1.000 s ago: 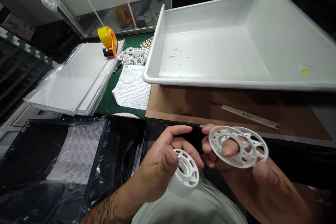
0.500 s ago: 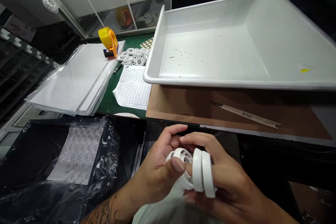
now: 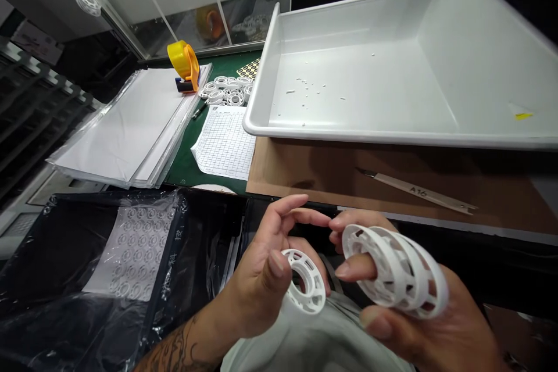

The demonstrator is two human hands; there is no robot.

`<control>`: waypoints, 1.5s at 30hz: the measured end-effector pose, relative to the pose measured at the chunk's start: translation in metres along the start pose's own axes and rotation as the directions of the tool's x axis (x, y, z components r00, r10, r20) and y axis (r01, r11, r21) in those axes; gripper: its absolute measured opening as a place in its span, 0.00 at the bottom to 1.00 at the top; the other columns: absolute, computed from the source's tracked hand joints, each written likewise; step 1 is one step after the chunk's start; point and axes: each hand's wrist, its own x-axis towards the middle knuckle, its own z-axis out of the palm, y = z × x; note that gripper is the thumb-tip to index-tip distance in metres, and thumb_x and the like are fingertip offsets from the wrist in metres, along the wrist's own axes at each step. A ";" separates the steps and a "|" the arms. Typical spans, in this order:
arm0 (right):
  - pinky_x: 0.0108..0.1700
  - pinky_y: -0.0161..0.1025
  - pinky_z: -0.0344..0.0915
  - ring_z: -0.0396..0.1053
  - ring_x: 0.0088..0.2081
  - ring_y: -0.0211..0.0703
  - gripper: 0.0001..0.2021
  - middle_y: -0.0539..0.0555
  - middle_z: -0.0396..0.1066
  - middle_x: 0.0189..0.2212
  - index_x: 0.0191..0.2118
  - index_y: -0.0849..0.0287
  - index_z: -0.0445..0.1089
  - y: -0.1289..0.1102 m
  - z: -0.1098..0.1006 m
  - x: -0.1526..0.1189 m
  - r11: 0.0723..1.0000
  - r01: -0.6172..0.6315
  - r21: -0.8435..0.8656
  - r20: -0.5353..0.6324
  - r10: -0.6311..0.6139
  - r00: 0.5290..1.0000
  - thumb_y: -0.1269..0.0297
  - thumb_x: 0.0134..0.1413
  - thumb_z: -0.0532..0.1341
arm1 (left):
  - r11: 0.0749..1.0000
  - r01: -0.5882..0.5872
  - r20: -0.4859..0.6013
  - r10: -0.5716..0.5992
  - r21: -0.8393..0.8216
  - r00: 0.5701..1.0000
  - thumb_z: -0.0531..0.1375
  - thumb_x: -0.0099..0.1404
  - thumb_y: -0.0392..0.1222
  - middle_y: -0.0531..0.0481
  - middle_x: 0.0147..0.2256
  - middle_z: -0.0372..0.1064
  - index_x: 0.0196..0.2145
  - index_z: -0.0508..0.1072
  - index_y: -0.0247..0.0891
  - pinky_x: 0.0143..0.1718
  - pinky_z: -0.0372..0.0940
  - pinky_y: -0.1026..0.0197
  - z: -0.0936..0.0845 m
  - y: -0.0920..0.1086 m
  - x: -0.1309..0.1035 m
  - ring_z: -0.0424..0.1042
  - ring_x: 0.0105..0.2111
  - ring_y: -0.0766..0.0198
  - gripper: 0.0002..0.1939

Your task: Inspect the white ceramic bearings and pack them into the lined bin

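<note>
I'm holding a slotted white ring [image 3: 311,286] between the thumb and fingers of my left hand [image 3: 257,290], nearer to me than the tray [image 3: 370,138]. Beside it, also on my side of the tray, my right hand [image 3: 453,314] is carrying a cluster of white rings [image 3: 397,273], its finger passing through them. My hands are close together, each occupied; I can't tell whether their fingertips are touching.

I judge that I'm in a handling step, separating or gathering rings. A next move would be calling for a steady left pinch and a crooked right finger, so the cluster isn't sliding off.

Between me and the tray, a knife [image 3: 418,192] is lying on a brown board [image 3: 274,168]. Small white bits [image 3: 290,92] are lying inside the tray. Left of the tray, a gridded sheet [image 3: 224,142] is resting on the green worktop [image 3: 183,154], with a heap of white rings [image 3: 229,95] just beyond it. Farther left of the tray, a tape dispenser [image 3: 190,70] is standing on wrapped sheets [image 3: 126,122].
</note>
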 end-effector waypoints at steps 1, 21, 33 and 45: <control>0.54 0.28 0.76 0.78 0.53 0.47 0.13 0.53 0.72 0.53 0.42 0.46 0.85 -0.001 0.001 0.000 0.999 0.027 -0.030 0.028 -0.026 0.999 0.44 0.66 0.72 | 1.000 0.004 0.007 -0.003 -0.008 1.000 0.60 0.64 0.76 0.42 0.55 0.70 0.63 0.66 0.52 0.27 0.69 0.67 0.000 0.000 -0.001 0.75 0.28 0.69 0.39; 0.47 0.43 0.81 0.78 0.52 0.62 0.15 0.60 0.74 0.51 0.47 0.48 0.85 0.003 0.010 -0.006 0.995 0.061 -0.078 0.096 -0.053 0.994 0.47 0.60 0.77 | 0.999 0.011 0.037 -0.013 0.048 0.999 0.59 0.65 0.76 0.43 0.61 0.66 0.68 0.63 0.59 0.30 0.69 0.64 -0.005 -0.002 -0.007 0.73 0.30 0.70 0.40; 0.47 0.51 0.81 0.77 0.51 0.67 0.22 0.63 0.75 0.47 0.47 0.51 0.84 0.003 0.020 0.002 0.994 0.020 -0.109 0.126 -0.006 0.992 0.43 0.54 0.78 | 0.998 -0.006 0.028 0.008 -0.070 1.000 0.67 0.68 0.61 0.45 0.60 0.68 0.68 0.66 0.57 0.41 0.73 0.60 -0.003 -0.007 -0.010 0.77 0.43 0.59 0.34; 0.49 0.42 0.78 0.77 0.50 0.56 0.16 0.65 0.72 0.54 0.37 0.60 0.81 0.024 -0.012 0.051 0.782 0.239 -0.576 0.229 -0.126 0.965 0.52 0.72 0.65 | 0.999 -0.028 -0.250 0.036 0.035 0.968 0.67 0.67 0.63 0.44 0.48 0.73 0.55 0.68 0.41 0.23 0.66 0.65 -0.019 -0.007 0.014 0.75 0.24 0.68 0.29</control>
